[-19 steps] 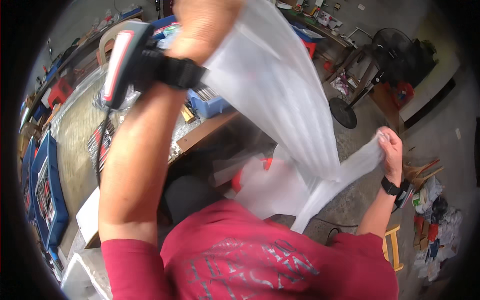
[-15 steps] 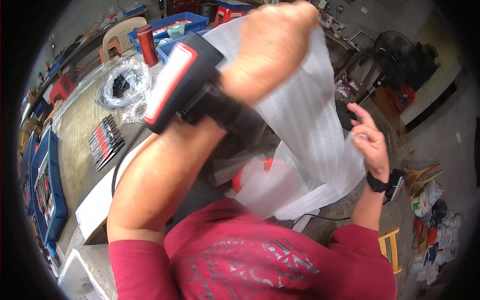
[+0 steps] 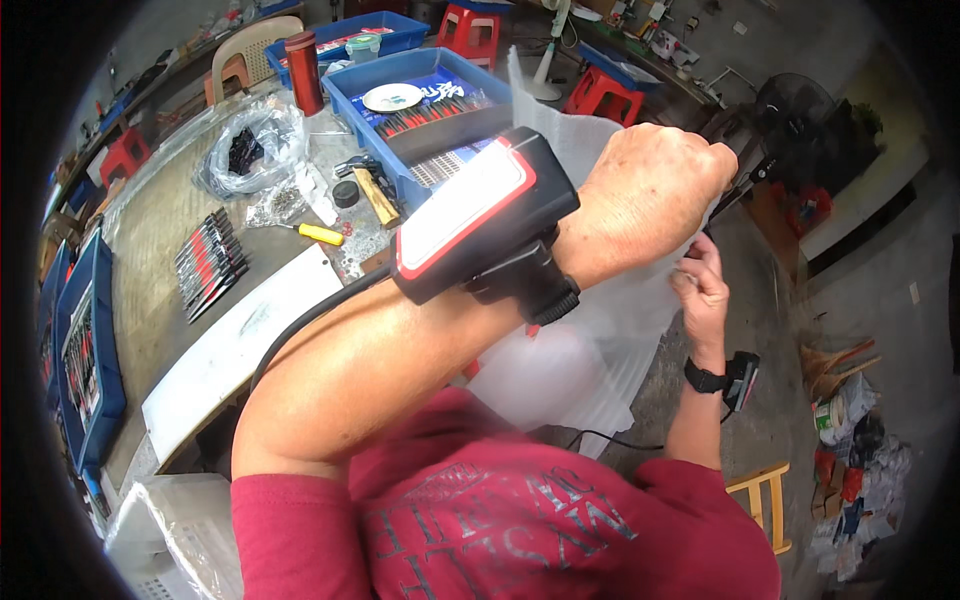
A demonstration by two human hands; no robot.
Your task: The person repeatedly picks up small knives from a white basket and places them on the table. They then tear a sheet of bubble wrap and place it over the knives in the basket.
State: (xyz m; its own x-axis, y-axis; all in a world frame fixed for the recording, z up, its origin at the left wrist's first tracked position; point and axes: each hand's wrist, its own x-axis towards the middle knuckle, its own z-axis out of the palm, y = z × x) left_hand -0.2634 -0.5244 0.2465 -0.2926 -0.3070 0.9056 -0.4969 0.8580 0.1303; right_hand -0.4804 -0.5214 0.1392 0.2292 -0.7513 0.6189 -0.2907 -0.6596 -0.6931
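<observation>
A translucent white foam sheet (image 3: 635,315) hangs in front of my body, its far part rising behind my left wrist. My left hand (image 3: 655,190) is a fist at the sheet's upper right side, closed on it; the fingertips are hidden behind the knuckles. Below it and to the right, my right hand (image 3: 703,290) pinches the sheet's right edge with curled fingers. A black device with a white, red-rimmed face (image 3: 470,210) is strapped to my left wrist. Something red (image 3: 533,330) shows partly through the sheet.
On the table, left, lie a row of red-and-black pens (image 3: 210,262), a yellow-handled screwdriver (image 3: 321,234) and a white board (image 3: 235,345). Beyond stand a plastic bag (image 3: 255,150), a red tumbler (image 3: 304,75) and a blue crate (image 3: 350,85). A wooden stool (image 3: 762,505) stands lower right.
My left hand has come down and to the right, bringing the sheet's upper part along. My right hand has shifted slightly left and down, its fingers now curled in. The blue crate has come into view.
</observation>
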